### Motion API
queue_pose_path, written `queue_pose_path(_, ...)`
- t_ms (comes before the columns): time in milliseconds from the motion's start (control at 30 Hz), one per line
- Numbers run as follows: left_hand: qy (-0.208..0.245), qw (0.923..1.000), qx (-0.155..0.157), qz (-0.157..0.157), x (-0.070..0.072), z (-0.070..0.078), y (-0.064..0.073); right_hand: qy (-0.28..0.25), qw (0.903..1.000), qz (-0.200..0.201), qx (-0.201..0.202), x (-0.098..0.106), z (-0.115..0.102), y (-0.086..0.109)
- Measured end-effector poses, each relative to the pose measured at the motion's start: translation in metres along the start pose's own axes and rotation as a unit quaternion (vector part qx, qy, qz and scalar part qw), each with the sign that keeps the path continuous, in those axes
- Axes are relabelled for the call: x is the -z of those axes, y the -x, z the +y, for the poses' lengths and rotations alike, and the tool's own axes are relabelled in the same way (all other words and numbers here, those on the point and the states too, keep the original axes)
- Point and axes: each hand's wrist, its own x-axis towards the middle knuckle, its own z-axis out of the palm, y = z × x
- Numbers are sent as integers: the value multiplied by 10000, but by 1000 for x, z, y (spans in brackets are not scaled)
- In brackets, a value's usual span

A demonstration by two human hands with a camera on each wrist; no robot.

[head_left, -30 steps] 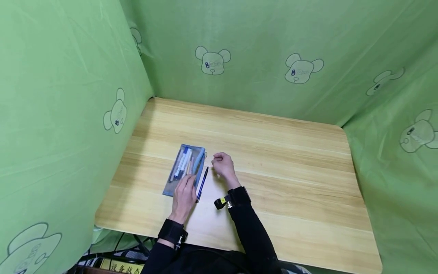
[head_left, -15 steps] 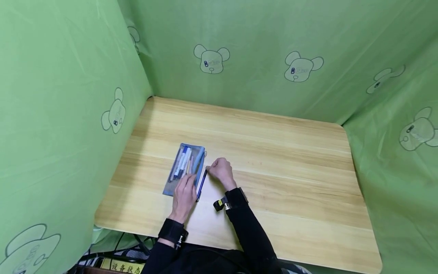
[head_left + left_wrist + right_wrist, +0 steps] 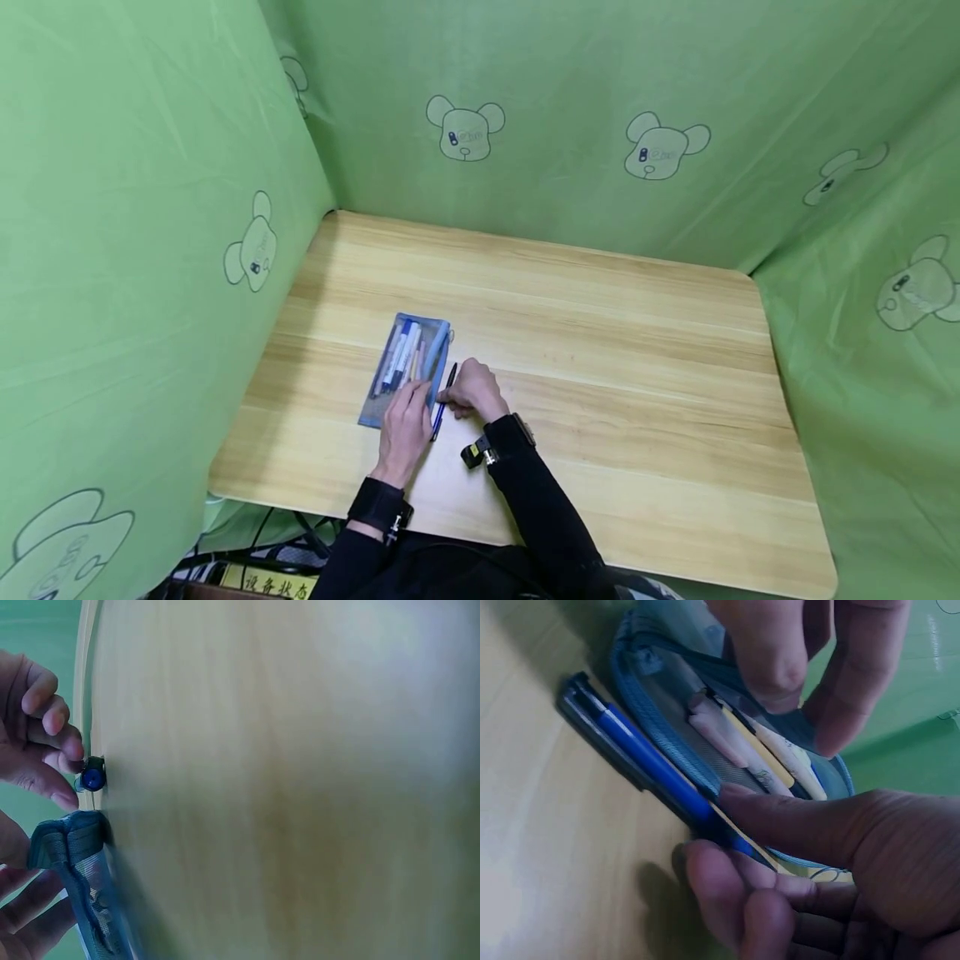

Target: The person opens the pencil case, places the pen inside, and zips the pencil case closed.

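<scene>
A blue ballpoint pen with a black clip [image 3: 634, 750] lies on the table along the right side of a blue mesh pencil case [image 3: 371, 414]. My right hand [image 3: 474, 390] pinches the pen near its middle, thumb on one side and fingertips on the other, as the right wrist view shows. My left hand [image 3: 403, 429] holds the near part of the case, gripping its zippered edge. In the right wrist view the case's zip stands open. Through the mesh show white and blue markers [image 3: 401, 354] and several slim pens [image 3: 757, 746].
The light wooden table [image 3: 615, 375] reaches far to the right of both hands. Green curtains [image 3: 555, 183] with bear heads hang around its back and sides. Cables and a yellow sign [image 3: 266, 582] are below the front edge at left.
My right hand has come left and toward me, from beside the pen's far end to its middle, and now pinches it. The left hand stays on the pencil case.
</scene>
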Motion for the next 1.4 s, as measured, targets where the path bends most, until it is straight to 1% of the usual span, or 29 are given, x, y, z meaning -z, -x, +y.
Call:
queue_pose_path(100,-8,10000,1,-6,-1,0,0,-141,9998,-123,-113,-3,1,-2)
queue_pose_path(233,57,9999,74,-41,-1,1,0,-218,9996,-29,-154,-4,3,-3)
queue_pose_path(400,73,9999,128,-59,-1,2,1,-99,9999,136,-36,-2,5,-4)
queue_pose_path(600,73,9999,95,-13,-1,1,2,-90,9998,87,177,1,4,-3)
queue_pose_path(800,33,9999,81,-55,0,1,1,-464,9978,-21,478,5,-2,-3)
queue_pose_path(967,1,9999,68,-106,1,2,0,-800,9948,-132,619,4,-8,-7)
queue_pose_path(1067,-19,10000,44,-65,2,3,0,-906,9934,-156,686,2,-10,-10)
queue_pose_path(1200,-11,10000,55,-17,2,4,0,-1078,9913,-108,748,1,-13,-15)
queue_pose_path(1400,51,9998,162,-85,2,6,0,-1373,9865,24,894,-2,-16,-23)
